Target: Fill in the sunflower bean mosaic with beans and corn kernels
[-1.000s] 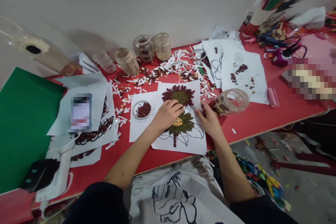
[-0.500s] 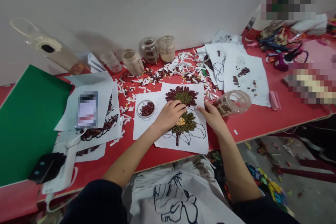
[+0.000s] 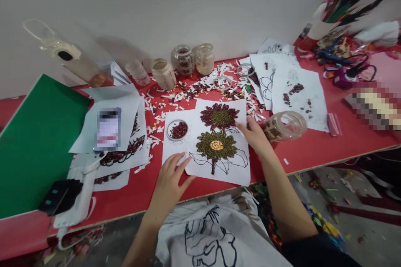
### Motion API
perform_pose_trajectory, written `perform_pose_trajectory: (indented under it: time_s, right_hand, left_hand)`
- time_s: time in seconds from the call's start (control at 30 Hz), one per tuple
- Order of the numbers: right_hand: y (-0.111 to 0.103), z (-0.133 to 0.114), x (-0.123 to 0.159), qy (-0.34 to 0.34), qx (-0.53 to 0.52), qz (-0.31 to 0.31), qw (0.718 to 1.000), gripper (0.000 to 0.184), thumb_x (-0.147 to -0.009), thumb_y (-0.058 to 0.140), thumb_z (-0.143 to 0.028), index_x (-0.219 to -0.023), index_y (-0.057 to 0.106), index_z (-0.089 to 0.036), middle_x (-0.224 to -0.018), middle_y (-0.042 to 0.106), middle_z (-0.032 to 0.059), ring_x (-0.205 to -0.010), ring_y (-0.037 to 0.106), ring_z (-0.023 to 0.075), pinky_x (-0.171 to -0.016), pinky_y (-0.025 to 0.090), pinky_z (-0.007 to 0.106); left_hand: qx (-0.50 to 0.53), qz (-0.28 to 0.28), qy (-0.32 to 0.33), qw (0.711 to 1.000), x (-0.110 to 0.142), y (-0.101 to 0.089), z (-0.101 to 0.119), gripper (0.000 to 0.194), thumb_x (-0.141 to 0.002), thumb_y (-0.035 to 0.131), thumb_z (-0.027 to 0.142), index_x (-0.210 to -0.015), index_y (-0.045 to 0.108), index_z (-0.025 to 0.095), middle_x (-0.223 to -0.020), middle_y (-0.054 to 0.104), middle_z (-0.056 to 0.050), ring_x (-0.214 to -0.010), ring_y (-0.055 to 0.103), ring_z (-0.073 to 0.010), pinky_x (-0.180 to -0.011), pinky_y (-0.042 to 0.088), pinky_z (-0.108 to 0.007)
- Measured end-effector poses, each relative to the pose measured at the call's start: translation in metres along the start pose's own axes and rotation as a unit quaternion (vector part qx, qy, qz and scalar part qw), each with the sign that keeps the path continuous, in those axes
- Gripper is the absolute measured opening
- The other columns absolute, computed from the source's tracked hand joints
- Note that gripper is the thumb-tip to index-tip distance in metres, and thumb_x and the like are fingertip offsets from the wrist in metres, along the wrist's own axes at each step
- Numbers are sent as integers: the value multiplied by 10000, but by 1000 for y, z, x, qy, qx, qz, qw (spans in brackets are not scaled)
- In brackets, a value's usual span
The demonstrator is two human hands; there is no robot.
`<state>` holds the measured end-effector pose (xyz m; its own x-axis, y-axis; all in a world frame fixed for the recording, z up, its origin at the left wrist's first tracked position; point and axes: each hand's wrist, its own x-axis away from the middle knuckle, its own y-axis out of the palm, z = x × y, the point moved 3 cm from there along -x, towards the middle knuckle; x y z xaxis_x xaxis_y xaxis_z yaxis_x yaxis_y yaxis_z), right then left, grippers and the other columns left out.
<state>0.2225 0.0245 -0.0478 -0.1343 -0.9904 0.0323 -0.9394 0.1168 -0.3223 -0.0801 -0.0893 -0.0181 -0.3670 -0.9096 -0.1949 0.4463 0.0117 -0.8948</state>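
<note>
In front of me lies a white sheet (image 3: 232, 177) with a bean picture of two flowers. The upper flower (image 3: 221, 117) has dark red bean petals and a green centre; the lower flower (image 3: 216, 146) has green petals round a yellow kernel centre. A stem of red beans runs below, with outlined leaves. My left hand (image 3: 169, 179) hovers by the sheet's lower left edge, fingers spread and empty. My right hand (image 3: 255, 135) rests at the right edge, thumb stretched onto the paper. A round lid (image 3: 178, 130) of red beans sits on another sheet (image 3: 171, 150) at left.
An open glass jar (image 3: 285, 126) stands right of my right hand. Several jars (image 3: 163, 74) line the wall behind scattered paper shreds and beans (image 3: 194, 89). A phone (image 3: 107, 129) and power strip (image 3: 77, 200) lie left; drawn sheets (image 3: 300, 96) and a purple tool (image 3: 346, 76) lie right.
My left hand has moved from over the two flowers down and left, off the picture, and its fingers have spread. The lower flower is uncovered. My right hand stays at the sheet's right edge.
</note>
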Motion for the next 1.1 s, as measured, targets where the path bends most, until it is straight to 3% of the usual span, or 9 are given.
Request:
perform_pose_trajectory:
  time_s: [0.07,0.2,0.37,0.63,0.8,1.1]
  right_hand:
    - [1,1,-8,-11,12,6,1000,344,-854,622,-455,-1100,641,-215,-1074,732,90,-965,664,264,-884,535,446]
    - [4,1,-16,-34,38,27,998,258,-849,589,-397,-1027,659,-224,-1043,730,79,-994,640,272,-936,507,466]
    - [4,5,-13,-43,55,56,996,255,-833,550,-358,-1014,666,-222,-1017,725,76,-983,624,275,-962,482,480]
    - [1,11,-5,-38,36,57,997,296,-825,537,-343,-1052,676,-214,-1065,731,70,-957,636,256,-952,487,458]
    - [-2,11,-2,-24,14,46,999,279,-803,564,-341,-1019,673,-202,-1046,728,83,-932,640,257,-906,505,442]
    - [-5,3,4,-1,-17,26,1000,288,-784,604,-352,-1029,672,-218,-1021,733,60,-908,651,251,-875,515,433]
  left_hand:
    - [-2,-21,3,1000,10,3,2,307,-1005,547,341,-1302,592,277,-1428,535,-92,-1320,489,-289,-1036,500,-496]
    - [21,-5,-8,1000,9,5,3,180,-1012,525,250,-1118,669,249,-1354,582,-88,-1262,523,-274,-1020,499,-493]
    - [47,3,-17,999,3,3,1,148,-1001,551,262,-896,643,213,-1294,612,-88,-1208,557,-259,-978,520,-452]
    - [77,15,-22,997,4,0,2,211,-1042,460,286,-921,614,208,-1326,616,-99,-1104,643,-216,-937,552,-373]
    - [115,-7,-21,993,3,-2,6,258,-1067,402,305,-912,583,206,-1338,628,-93,-976,694,-176,-853,566,-314]
    - [163,8,8,987,4,-15,12,198,-1071,405,293,-951,541,216,-1147,719,-53,-1068,695,-167,-892,594,-315]
